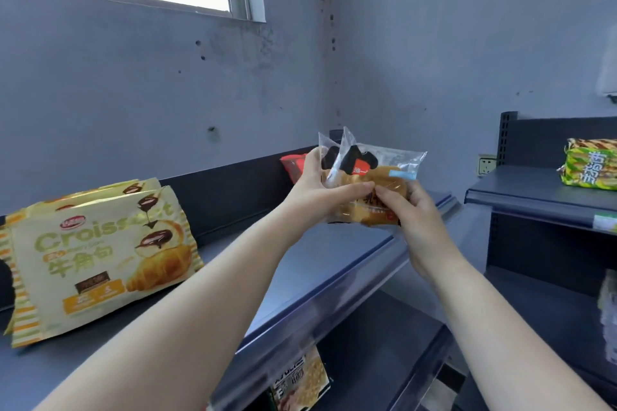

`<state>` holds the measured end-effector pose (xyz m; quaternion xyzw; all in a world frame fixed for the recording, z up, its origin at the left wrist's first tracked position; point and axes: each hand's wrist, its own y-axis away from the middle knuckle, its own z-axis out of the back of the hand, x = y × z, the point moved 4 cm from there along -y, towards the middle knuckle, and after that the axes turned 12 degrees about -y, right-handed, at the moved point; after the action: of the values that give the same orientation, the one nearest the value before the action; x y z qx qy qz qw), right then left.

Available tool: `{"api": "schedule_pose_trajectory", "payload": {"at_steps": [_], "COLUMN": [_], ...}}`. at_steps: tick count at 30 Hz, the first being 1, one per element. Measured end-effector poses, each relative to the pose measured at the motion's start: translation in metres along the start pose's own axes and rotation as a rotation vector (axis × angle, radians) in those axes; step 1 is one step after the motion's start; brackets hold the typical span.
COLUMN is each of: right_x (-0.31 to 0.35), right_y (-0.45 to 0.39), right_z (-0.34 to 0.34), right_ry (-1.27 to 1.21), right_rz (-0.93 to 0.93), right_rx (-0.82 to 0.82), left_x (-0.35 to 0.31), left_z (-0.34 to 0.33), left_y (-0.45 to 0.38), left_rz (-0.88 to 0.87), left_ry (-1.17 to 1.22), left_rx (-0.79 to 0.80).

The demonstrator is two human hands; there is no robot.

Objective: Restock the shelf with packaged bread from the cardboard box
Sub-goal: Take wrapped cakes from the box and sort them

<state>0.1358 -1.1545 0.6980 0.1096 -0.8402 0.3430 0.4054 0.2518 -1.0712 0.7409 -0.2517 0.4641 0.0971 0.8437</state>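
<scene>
Bread packs (pixel 374 177): gripped by left hand (pixel 317 190) & right hand (pixel 405 210) over shelf (pixel 334 264); croissants (pixel 100 253) left (box unseen), placing pending.

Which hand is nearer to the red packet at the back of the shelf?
Left. The left hand holds the bread packets right beside the red packet; the right hand grips them farther to the right.

Bread packets (pixel 370 177): clear film, black and red-orange label patch, small pale blue tag; golden-brown buns inside.
Croissant bags (pixel 100 253): cream-yellow, orange and green edge stripes, green lettering, brown chocolate swirls.
Shelf (pixel 320 264): dark blue-grey.
Red packet (pixel 293 165) at the back.
Striped packs (pixel 591 163): lime green, yellow, brown.
Wall (pixel 167 83): grey, dark spots.
</scene>
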Motion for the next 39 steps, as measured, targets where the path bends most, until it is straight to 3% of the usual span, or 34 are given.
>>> {"api": "schedule_pose_trajectory", "payload": {"at_steps": [8,17,23,39], "right_x": [0.012,0.012,-0.004,-0.067], "right_y": [-0.068,-0.137,-0.182,-0.315], "right_z": [0.005,0.008,0.025,0.082], "right_ry": [0.033,0.143,0.163,0.132], "right_rz": [0.009,0.016,-0.026,-0.205], "right_rx": [0.215,0.306,0.372,0.632], "left_x": [0.007,0.009,0.016,0.042], "left_z": [-0.012,-0.004,-0.003,-0.027], "left_y": [-0.064,-0.115,-0.148,-0.256], "left_rz": [-0.094,-0.113,-0.092,0.183], "left_ry": [0.130,-0.114,-0.257,-0.642], "left_rx": [-0.097,-0.186,-0.153,-0.292]}}
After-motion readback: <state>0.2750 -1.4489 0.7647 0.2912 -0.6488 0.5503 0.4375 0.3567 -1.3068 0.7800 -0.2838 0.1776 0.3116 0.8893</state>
